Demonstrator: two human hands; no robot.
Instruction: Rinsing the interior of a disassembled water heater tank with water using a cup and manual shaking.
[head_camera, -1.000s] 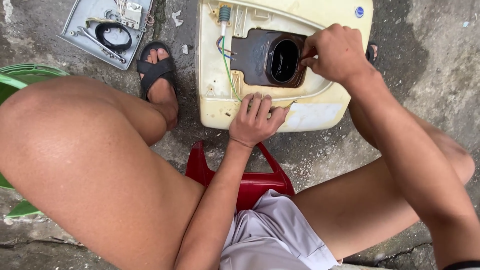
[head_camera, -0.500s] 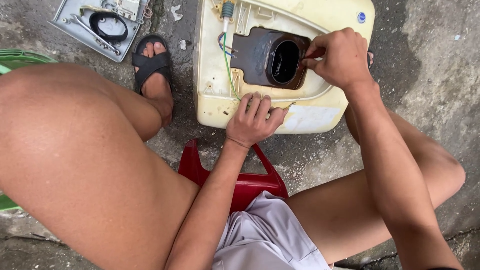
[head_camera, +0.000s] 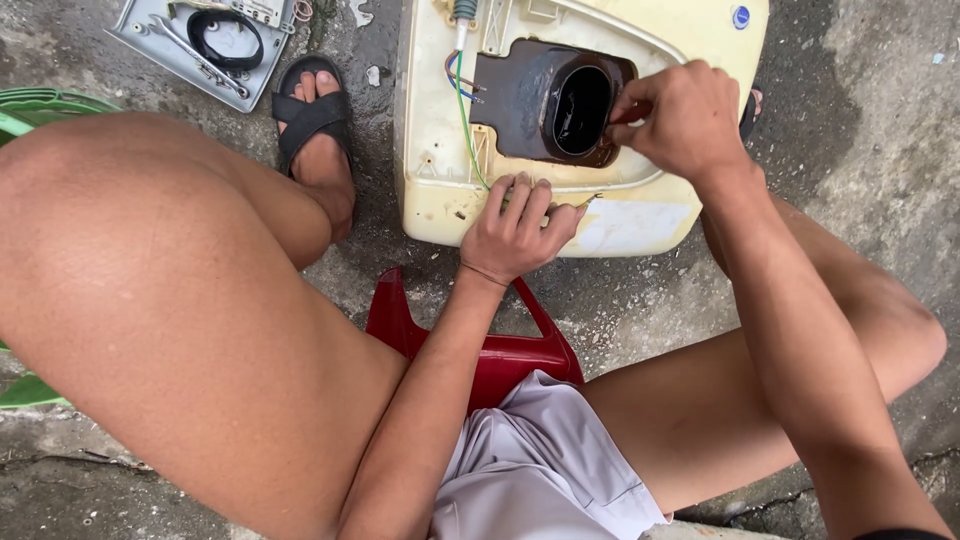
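The person is sitting on a red stool (head_camera: 470, 345) over a cream casing (head_camera: 440, 190) lying on the concrete floor (head_camera: 880, 180). The left hand (head_camera: 515, 230) is pressing flat, fingers spread, on the casing's near edge. The right hand (head_camera: 680, 120) is clenching around something small at the rim of the dark housing (head_camera: 520, 100) — a tool, I think, but I cannot tell.

The casing is looking stiff, bulky and smooth, maybe brittle; holding its edges seems safest. Thin wires (head_camera: 465, 110) are running near the housing — fragile. A grey tray (head_camera: 150, 45) is lying near the floor's far-left corner; free room is staying to the right.
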